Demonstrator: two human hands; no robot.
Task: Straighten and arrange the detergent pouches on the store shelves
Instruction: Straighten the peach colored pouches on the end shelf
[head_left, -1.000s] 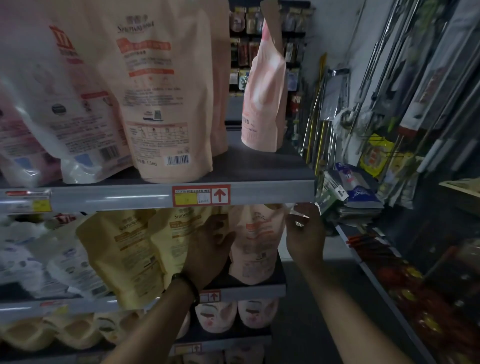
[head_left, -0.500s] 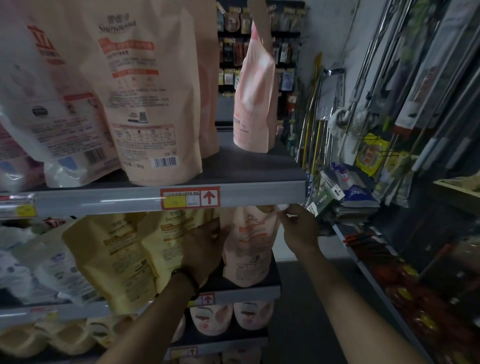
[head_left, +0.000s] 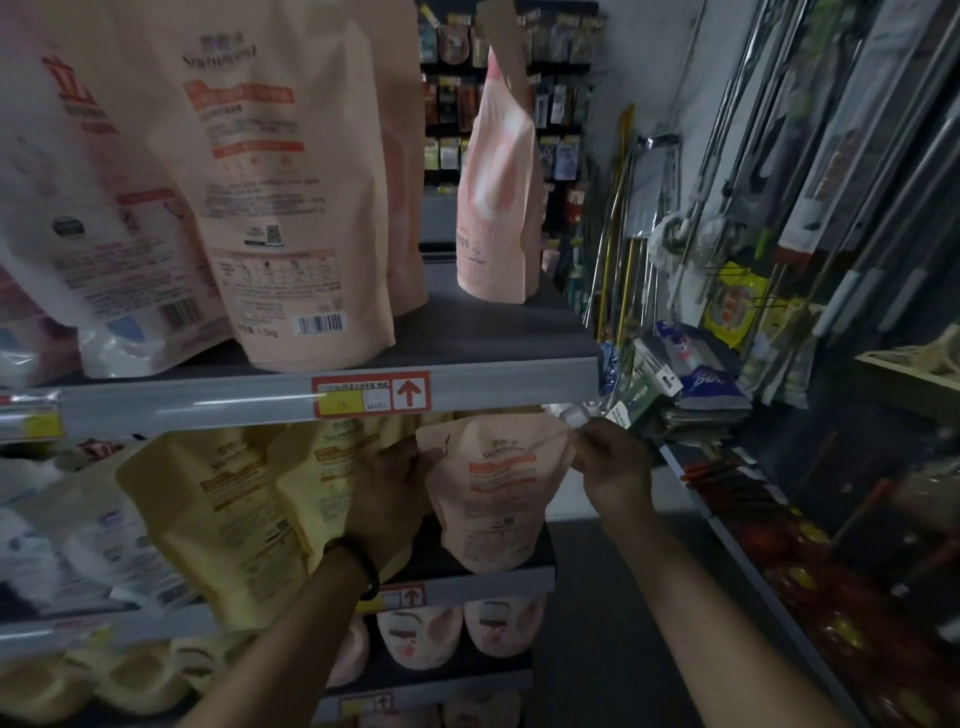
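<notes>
Peach-pink detergent pouch (head_left: 493, 499), middle shelf (head_left: 467, 582), right end: upright, long axis vertical, printed face outward, capped spout at its upper right corner pointing up and right under the upper shelf (head_left: 467, 382).

Left hand (head_left: 389, 499): raised from lower left, dark band on the wrist, palm against the pouch's left edge; fingers bent around that edge, gripping it.

Right hand (head_left: 613, 467): raised from lower right, fingers pinched closed on the pouch's top right corner just below the white cap (head_left: 574, 414).

Yellow pouches (head_left: 234, 519): same shelf, just left, leaning.

Upper shelf: large peach pouch (head_left: 291, 208) at the front, upright; a narrower pink pouch (head_left: 498, 208) further back.

Bottom shelf (head_left: 426, 691): rounded pink pouches (head_left: 462, 629).
</notes>
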